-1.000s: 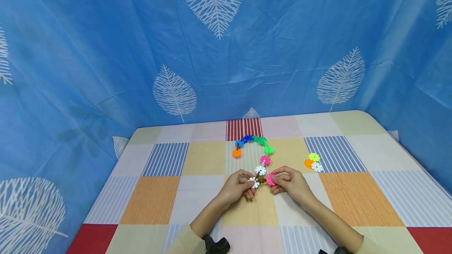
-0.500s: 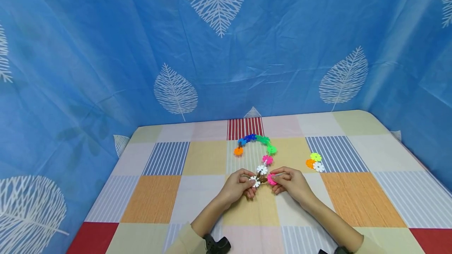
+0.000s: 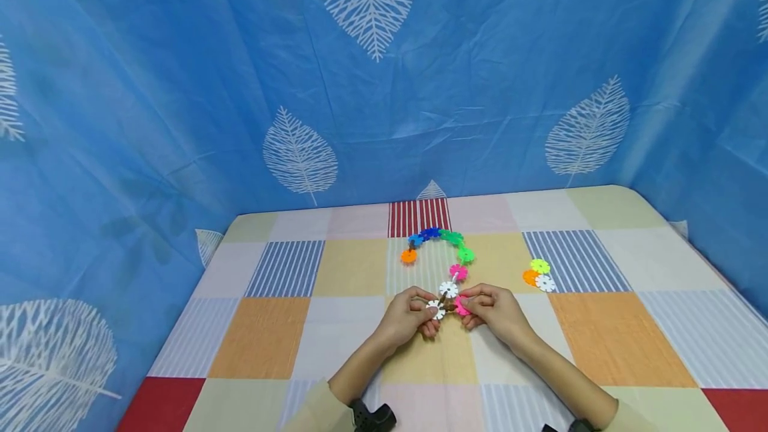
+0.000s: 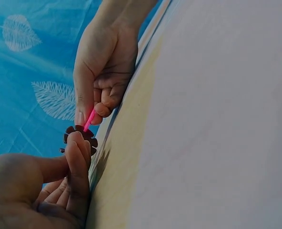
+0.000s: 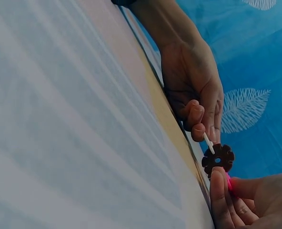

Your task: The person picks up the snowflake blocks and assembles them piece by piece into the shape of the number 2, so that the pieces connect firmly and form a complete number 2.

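My left hand (image 3: pixel 406 317) pinches a white notched snowflake disc (image 3: pixel 436 311) between thumb and fingers. Opposite it, my right hand (image 3: pixel 495 311) pinches a pink snowflake disc (image 3: pixel 461 305). Between the two sits a brown snowflake disc (image 5: pixel 218 160), with the white disc slotted into one side and the pink one at its other side. Another white disc (image 3: pixel 448 289) stands just above the brown one, followed by a pink disc (image 3: pixel 459 272). From there a curved chain of green discs (image 3: pixel 466 255), dark blue discs (image 3: pixel 430 233) and a light blue disc (image 3: pixel 416 240) runs round to an orange disc (image 3: pixel 409 256).
Right of the chain lie a loose yellow disc (image 3: pixel 540 265), an orange disc (image 3: pixel 531 277) and a white disc (image 3: pixel 545 283), close together. A patchwork cloth (image 3: pixel 336 335) covers the table. Blue leaf-print fabric (image 3: pixel 468 85) hangs behind and at both sides.
Both hands keep their pinch on the white and pink discs. The whole head view has shifted slightly, so the chain and loose discs appear a little further right.
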### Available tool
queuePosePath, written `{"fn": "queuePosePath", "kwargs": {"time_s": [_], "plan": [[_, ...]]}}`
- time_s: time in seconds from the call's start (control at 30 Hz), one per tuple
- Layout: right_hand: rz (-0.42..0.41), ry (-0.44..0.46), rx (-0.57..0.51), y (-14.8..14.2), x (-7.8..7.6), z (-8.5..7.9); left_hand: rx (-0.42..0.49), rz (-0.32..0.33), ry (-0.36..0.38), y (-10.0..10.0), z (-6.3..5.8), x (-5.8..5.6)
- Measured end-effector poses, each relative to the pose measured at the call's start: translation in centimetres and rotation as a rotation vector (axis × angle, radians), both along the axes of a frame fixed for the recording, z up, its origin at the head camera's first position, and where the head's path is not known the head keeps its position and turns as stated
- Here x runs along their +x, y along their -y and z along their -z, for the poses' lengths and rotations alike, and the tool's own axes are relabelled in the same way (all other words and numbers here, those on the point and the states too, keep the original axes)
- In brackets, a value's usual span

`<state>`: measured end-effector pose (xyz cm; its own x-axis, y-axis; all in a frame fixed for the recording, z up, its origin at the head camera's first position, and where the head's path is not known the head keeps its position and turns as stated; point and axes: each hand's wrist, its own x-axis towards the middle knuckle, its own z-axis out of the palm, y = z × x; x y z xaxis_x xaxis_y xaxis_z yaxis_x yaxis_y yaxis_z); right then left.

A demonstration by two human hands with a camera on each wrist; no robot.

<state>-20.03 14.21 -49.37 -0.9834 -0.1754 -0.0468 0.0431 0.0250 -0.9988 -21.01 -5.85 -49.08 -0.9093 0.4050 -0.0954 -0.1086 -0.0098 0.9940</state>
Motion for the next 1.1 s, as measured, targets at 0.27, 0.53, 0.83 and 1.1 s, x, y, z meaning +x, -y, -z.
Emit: {"fn": "queuePosePath", "kwargs": {"time_s": [0.27,0.53,0.83,1.1], "plan": [[0.003,-0.003,-0.002,0.47,0.45,-0.04,-0.037,-0.025,-0.011,0.00,0.12,0.16],[0.011,0.018,-0.009,0.48,0.50,-0.30,-0.005,-0.025,-0.001,-0.08,0.15,0.18],[0.007,0.006,0.015,0.69,0.46,-0.38,-0.025,-0.011,-0.038,-0.21,0.28,0.23],[-0.020,-0.120,0.166,-0.27,-0.13,-0.34,-0.024,-0.012,-0.038,-0.05,0.01,0.20]]}}
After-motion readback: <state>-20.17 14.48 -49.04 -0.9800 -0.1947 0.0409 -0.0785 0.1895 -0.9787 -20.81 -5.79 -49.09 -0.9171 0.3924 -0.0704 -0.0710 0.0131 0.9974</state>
